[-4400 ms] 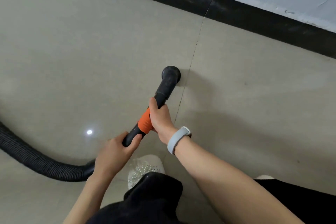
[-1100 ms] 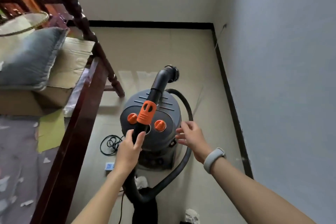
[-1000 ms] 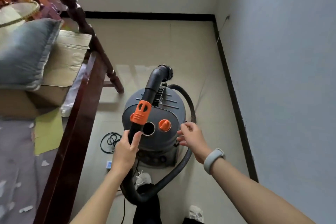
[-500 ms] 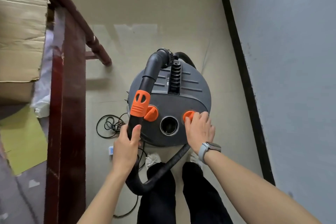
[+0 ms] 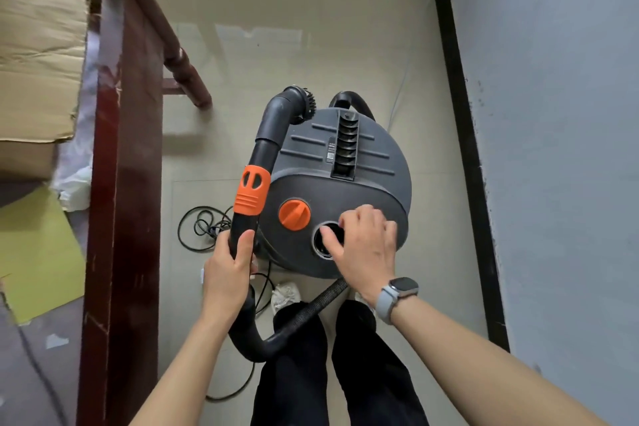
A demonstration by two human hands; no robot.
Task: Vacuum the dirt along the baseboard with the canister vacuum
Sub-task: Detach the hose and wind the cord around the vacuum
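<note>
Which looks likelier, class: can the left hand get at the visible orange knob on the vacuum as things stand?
Probably not freely: the left hand grips the wand. The orange knob is uncovered and close beside the wand, so only that grip hinders it.

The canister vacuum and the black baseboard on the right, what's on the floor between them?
In the head view, only bare tile floor lies between the canister vacuum and baseboard.

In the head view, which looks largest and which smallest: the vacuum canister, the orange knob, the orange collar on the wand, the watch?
1. Canister
2. Collar
3. Knob and watch: look alike, unranked.
</note>
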